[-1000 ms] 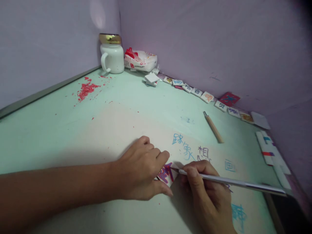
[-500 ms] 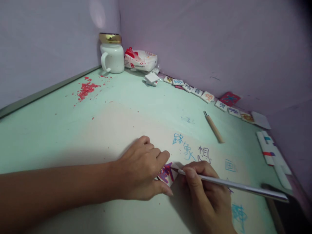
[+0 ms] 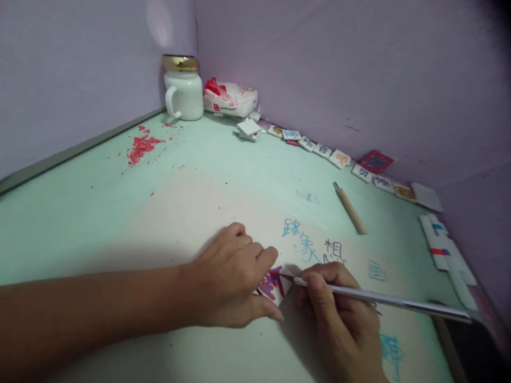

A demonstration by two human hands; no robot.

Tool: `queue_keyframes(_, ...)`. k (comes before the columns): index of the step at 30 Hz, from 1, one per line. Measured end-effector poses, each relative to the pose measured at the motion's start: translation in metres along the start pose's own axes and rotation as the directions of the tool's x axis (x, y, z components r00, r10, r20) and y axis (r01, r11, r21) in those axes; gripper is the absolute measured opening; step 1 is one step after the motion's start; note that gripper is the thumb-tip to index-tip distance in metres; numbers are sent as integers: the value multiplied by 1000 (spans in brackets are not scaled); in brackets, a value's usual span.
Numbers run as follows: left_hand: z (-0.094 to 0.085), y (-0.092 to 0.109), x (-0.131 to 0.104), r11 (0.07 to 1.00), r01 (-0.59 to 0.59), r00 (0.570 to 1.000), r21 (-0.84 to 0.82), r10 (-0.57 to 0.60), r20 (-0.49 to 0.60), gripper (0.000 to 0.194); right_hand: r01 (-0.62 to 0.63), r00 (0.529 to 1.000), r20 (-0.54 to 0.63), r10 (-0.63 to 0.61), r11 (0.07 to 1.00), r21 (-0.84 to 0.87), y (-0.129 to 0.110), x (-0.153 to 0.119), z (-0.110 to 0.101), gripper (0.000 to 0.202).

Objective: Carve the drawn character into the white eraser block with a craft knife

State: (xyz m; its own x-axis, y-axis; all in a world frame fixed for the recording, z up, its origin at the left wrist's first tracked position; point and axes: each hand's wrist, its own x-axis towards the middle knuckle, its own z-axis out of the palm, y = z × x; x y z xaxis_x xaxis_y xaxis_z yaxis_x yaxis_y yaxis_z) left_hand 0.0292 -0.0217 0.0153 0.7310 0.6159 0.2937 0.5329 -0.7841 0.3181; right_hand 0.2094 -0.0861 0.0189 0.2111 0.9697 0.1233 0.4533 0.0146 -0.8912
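Observation:
My left hand [image 3: 235,282] is closed over a small white carving block [image 3: 286,291], pinning it to the table between bent fingers and thumb. Purple and red strokes mark the block's face, part of which my fingers cover. In a pen grip, my right hand [image 3: 339,314] holds a slim silver-handled carving knife [image 3: 399,301]. Its dark pointed blade touches the block's face near the upper corner. Just beyond my hands, blue and purple characters [image 3: 307,247] are written on the tabletop.
A wooden-handled gouge [image 3: 350,208] lies farther back. Along the wall runs a row of marked blocks [image 3: 322,150]. White markers [image 3: 439,242] lie at right, near a dark object [image 3: 471,340]. Red shavings [image 3: 141,149], a lidded white mug [image 3: 186,96] and a tissue pack [image 3: 231,99] are at back left.
The knife's back end has swung slightly up as my right hand shifts a little. The blade stays at the block's upper corner. My left hand keeps its place.

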Motion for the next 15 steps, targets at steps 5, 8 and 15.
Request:
queue_keyframes(5, -1, 1, 0, 1000, 6, 1000, -9, -6, 16, 61, 50, 999, -19, -50, 998, -25, -8, -4, 8, 26)
queue_keyframes(8, -1, 1, 0, 1000, 12, 1000, -4, -12, 19, 61, 92, 996, -9, -92, 995, -24, -8, -4, 7, 24)
queue_keyframes(15, -1, 1, 1, 1000, 12, 999, -8, -12, 30, 61, 59, 998, 22, -58, 998, -14, 1, -1, -1, 28)
